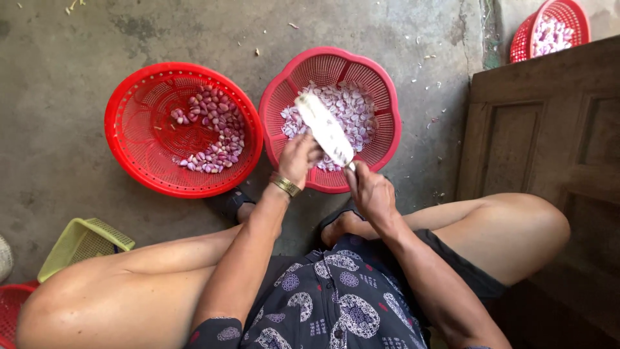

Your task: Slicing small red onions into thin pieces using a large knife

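Head view — knife [325, 128] blade broad, pale, residue-coated — right hand [369, 189] grips.

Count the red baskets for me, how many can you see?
4: a round red basket on the left, a scalloped red basket under the hands, another red basket at top right, and a red basket edge at bottom left. More may lie out of view.

Soft even daylight; faint shadows; slight edge distortion

Home yard: concrete floor [77, 97], wooden door [549, 129].
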